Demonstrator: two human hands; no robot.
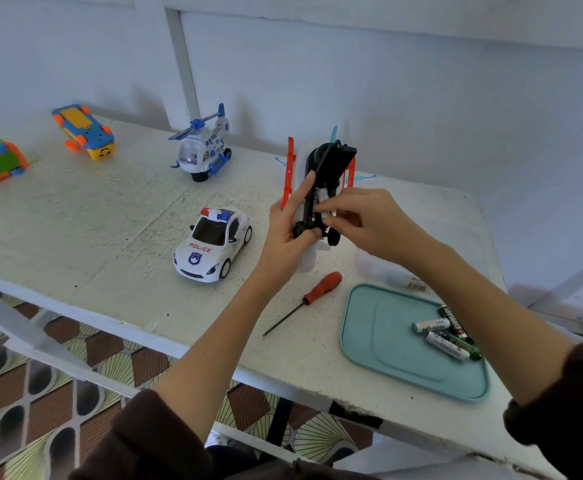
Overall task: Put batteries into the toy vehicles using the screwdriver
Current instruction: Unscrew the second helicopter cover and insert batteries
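batteries [321, 202] are going into the upturned toy helicopter [321, 181], held above the tabletop [110, 220]: your left hand [291, 230] grips its body, your right hand [359, 220] pinches a cell into the bay (cover off). next, seat it, then reach for the screwdriver [305, 301].

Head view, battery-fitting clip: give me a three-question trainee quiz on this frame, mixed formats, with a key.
1. True or false: the screwdriver is in the right hand.
2. Multiple choice: where do the spare batteries lie? A) beside the police car B) on the teal tray C) under the blue helicopter
3. Fill in: the left hand holds the red-and-white toy with its black ______ facing the camera.

Key: 1 false, it lies on the table between the two forearms; 2 B; 3 underside, where the right hand's fingertips press a battery into the open compartment.
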